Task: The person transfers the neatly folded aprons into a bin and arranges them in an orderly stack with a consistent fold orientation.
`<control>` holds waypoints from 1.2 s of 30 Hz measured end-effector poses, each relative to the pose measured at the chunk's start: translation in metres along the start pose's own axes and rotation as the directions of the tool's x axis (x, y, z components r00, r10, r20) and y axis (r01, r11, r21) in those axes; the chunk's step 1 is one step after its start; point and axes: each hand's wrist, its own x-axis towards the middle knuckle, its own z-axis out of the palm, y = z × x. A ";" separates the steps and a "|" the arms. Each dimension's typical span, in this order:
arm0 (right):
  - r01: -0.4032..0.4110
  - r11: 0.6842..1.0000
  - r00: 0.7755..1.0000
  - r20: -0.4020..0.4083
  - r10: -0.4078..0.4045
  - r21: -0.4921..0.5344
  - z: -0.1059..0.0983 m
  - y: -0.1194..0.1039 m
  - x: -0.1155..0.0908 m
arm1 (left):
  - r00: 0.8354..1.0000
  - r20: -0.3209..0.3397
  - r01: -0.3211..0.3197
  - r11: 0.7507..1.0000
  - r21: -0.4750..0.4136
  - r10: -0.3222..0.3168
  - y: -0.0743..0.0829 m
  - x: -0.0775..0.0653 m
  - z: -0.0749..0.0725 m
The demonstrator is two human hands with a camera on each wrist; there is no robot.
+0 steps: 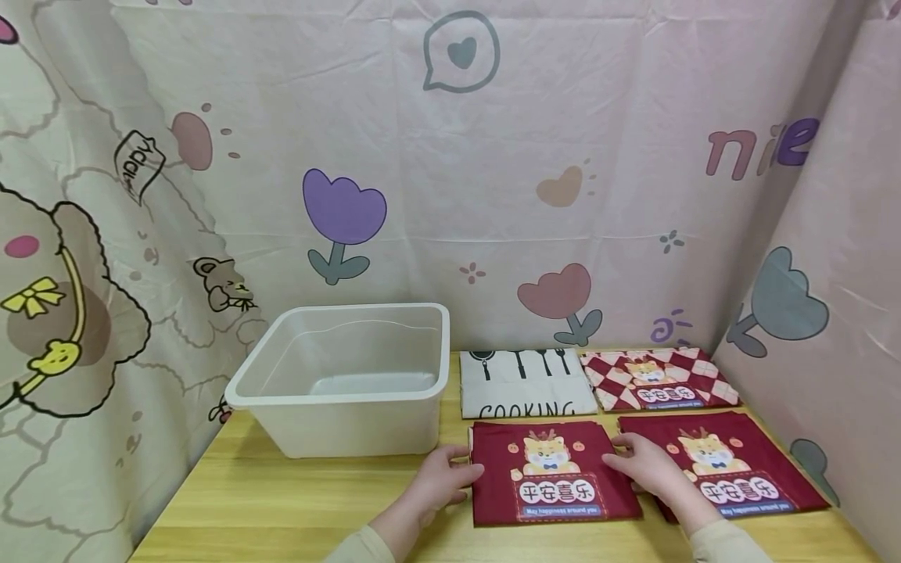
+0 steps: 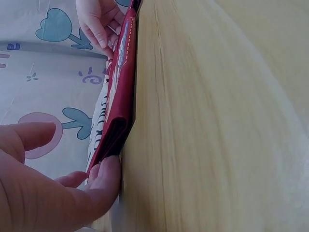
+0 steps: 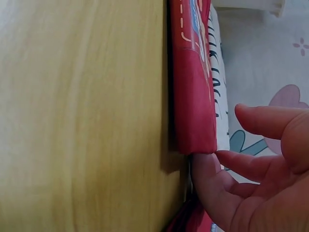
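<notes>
A folded dark red cloth point(image 1: 493, 485) with a cartoon animal and lettering lies flat at the front of the table. My left hand point(image 1: 438, 481) is at its left edge; in the left wrist view the fingertips point(image 2: 108, 171) touch the folded end, and the thumb stands apart. On the opposite side my right hand point(image 1: 649, 465) touches the right edge. The right wrist view has its fingertips point(image 3: 203, 166) against the cloth's end, thumb raised clear of it. A similar red cloth point(image 1: 774, 461) lies partly behind the right hand and wrist.
Behind lie a folded white cloth point(image 1: 524, 387) printed with utensils and "COOKING", and a red-and-white checked one point(image 1: 605, 375). A white plastic tub point(image 1: 352, 426) stands at the left. Printed curtains point(image 1: 422, 156) enclose the wooden table point(image 1: 281, 500) at the back and sides.
</notes>
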 end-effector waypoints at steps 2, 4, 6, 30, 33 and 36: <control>-0.011 0.999 1.000 0.006 0.011 0.050 0.000 0.002 0.000 | 1.000 0.004 -0.003 0.999 -0.040 0.003 0.000 0.000 0.000; -0.024 0.994 1.000 0.015 0.022 0.110 0.000 0.004 0.000 | 1.000 0.004 0.000 0.997 -0.072 0.001 0.000 0.000 0.001; -0.038 0.984 0.999 0.024 0.035 0.172 0.000 0.005 0.000 | 1.000 0.001 0.002 0.995 -0.097 -0.002 0.000 0.001 0.002; -0.030 0.927 0.999 0.000 0.032 0.373 0.003 0.004 0.001 | 0.994 -0.113 -0.017 0.992 -0.123 0.003 -0.007 0.012 0.013; -0.025 0.917 1.000 0.001 0.027 0.397 0.002 0.004 0.000 | 0.992 -0.122 -0.032 0.992 -0.124 0.016 -0.006 0.012 0.013; -0.027 0.912 1.000 0.007 0.026 0.408 0.000 0.003 0.000 | 0.991 -0.129 -0.040 0.992 -0.124 0.024 -0.005 0.011 0.013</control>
